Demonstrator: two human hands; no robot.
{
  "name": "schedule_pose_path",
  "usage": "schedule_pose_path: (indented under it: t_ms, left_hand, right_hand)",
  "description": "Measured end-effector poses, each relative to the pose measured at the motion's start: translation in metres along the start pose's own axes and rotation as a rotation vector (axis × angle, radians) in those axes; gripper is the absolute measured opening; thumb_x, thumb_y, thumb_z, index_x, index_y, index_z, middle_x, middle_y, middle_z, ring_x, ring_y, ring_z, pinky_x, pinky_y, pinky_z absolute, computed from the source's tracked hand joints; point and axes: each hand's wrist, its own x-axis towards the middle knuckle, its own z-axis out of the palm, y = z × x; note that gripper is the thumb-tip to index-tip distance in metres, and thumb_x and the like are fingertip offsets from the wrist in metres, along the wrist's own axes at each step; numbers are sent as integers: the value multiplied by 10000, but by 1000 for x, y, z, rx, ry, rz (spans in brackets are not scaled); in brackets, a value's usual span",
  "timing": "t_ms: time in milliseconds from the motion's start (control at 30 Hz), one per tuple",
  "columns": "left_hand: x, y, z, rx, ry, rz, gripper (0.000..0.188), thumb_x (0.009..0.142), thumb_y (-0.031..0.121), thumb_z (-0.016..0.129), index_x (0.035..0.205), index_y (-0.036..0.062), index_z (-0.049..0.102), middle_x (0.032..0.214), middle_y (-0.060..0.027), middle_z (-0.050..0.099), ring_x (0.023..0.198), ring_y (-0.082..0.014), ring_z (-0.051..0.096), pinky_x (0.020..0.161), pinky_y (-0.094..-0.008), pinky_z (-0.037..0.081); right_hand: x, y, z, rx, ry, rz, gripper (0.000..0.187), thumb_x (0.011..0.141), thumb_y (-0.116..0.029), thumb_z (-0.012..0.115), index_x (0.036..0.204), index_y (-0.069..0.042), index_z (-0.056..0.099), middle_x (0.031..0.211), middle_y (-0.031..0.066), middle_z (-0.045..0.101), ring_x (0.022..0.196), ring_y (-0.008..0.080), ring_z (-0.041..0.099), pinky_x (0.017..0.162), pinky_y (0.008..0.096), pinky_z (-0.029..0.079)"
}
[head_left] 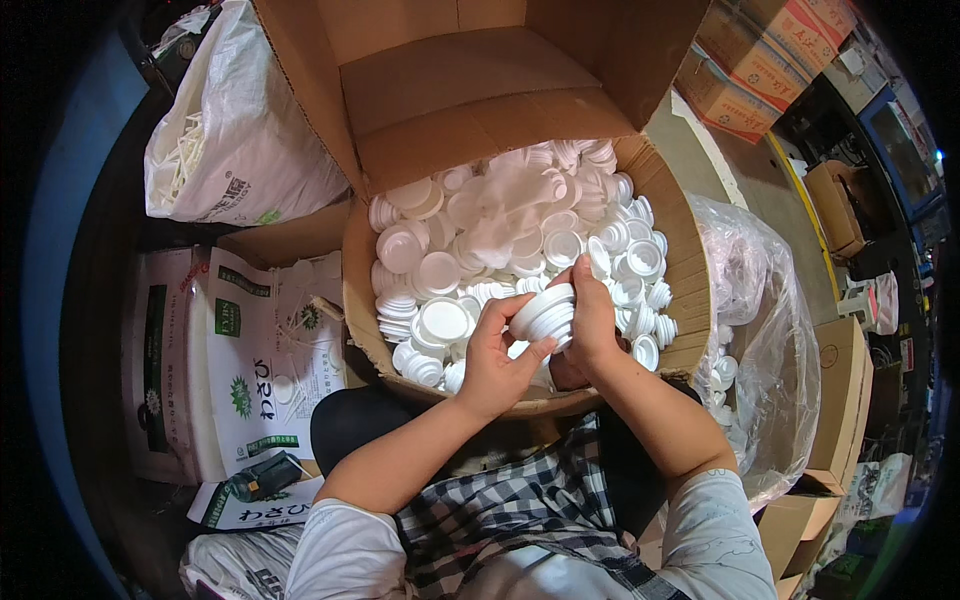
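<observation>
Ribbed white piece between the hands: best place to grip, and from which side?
Probably the outer edges of the ribbed white piece, coming in from left and right. It looks round, with stepped ridges that should give fingertips something to catch. The left hand and right hand flank it that way, leaving part of its upper face uncovered.

A brown corrugated cardboard box (690, 285) with raised flaps carries a broad heap of round, stepped white plastic pieces (440, 272), some nested in rows, others flat or tipped on edge, with crumpled translucent plastic film (497, 215) across the heap's middle
</observation>
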Motion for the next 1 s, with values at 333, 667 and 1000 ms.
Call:
schedule_pose_path:
  t_ms: [333,667,1000]
  left_hand:
    - [-6,2,2,15,85,-47,456,759,7,669,1147,-13,431,1072,-81,495,999,-151,505,879,-288,419]
    - [59,23,-87,59,325,-282,363,905,310,517,1118,16,529,964,-31,599,842,-135,562,739,-258,450]
    - [64,-34,-121,1651,-213,-778,539,594,435,759,952,49,643,960,-126,641,913,-276,615,754,-378,497]
  right_hand:
    - [15,18,-4,-60,-17,27,492,939,-413,374,735,-10,568,667,63,548,608,130,498,575,276,409]
    - [48,-26,-83,892,-770,84,400,912,-334,428,1171,-41,513,1056,113,602,916,204,599,744,348,500]
    - [69,42,-35,-299,-265,258,307,866,-306,529,1040,-61,593,863,54,637,717,128,594,581,269,453]
